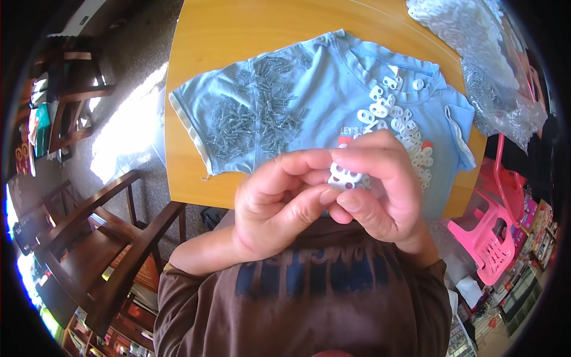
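Observation:
Close in front of my chest, my left hand (284,199) and my right hand (383,184) meet around a small white plastic piece (345,176) with round holes. Thumbs and fingertips of both hands are closed on it, and part of it is hidden by the fingers. Beyond the hands a light blue T-shirt (324,89) is spread on the table. On its left side lies a heap of small metal coil springs (238,128). More white plastic pieces with holes (380,107) lie scattered over its right side, partly behind my right hand.
The yellow wooden table (220,35) carries the T-shirt. At its far right corner sit clear plastic bags, one with white pieces (458,35) and one with springs (485,89). A pink plastic chair (491,238) stands at the right, a dark wooden armchair (101,238) at the left.

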A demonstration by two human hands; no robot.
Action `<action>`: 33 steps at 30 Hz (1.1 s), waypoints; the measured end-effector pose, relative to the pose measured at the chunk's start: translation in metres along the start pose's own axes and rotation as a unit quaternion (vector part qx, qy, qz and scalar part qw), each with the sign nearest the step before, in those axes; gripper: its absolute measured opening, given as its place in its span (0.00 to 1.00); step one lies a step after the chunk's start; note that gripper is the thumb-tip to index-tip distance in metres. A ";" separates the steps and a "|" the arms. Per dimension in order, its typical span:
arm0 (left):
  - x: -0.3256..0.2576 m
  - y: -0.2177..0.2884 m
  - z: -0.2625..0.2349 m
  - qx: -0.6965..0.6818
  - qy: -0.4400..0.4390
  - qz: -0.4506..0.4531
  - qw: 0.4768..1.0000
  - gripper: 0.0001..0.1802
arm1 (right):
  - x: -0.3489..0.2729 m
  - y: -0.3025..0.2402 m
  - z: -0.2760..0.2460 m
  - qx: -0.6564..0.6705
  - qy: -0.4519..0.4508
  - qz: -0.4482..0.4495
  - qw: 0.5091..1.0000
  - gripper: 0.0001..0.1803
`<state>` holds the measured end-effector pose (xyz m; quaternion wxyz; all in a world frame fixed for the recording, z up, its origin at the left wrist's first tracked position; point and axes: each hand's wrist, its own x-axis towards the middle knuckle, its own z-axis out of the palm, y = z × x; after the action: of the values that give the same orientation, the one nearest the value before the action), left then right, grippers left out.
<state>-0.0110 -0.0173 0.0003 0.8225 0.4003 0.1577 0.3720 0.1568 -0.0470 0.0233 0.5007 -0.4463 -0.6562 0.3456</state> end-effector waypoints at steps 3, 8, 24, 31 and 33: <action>-0.005 -0.003 0.003 -0.011 0.019 -0.006 1.000 0.18 | -0.003 -0.003 0.002 0.017 -0.004 0.027 0.999 0.17; -0.005 0.003 0.006 -0.064 0.059 -0.049 0.995 0.16 | -0.006 -0.004 0.005 -0.003 0.004 0.028 1.000 0.15; -0.005 0.000 0.006 -0.045 0.022 -0.045 0.998 0.21 | -0.006 0.007 0.009 0.008 0.019 -0.019 1.000 0.15; -0.008 -0.009 -0.002 0.043 -0.029 0.031 0.998 0.23 | -0.013 0.013 0.011 0.077 0.013 -0.017 0.997 0.17; -0.010 -0.012 -0.003 0.044 -0.034 0.048 0.997 0.23 | -0.014 0.013 0.012 0.077 0.019 -0.024 0.997 0.18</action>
<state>-0.0135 -0.0277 -0.0111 0.7902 0.4556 0.1268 0.3898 0.1495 -0.0553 0.0036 0.5545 -0.3970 -0.6282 0.3745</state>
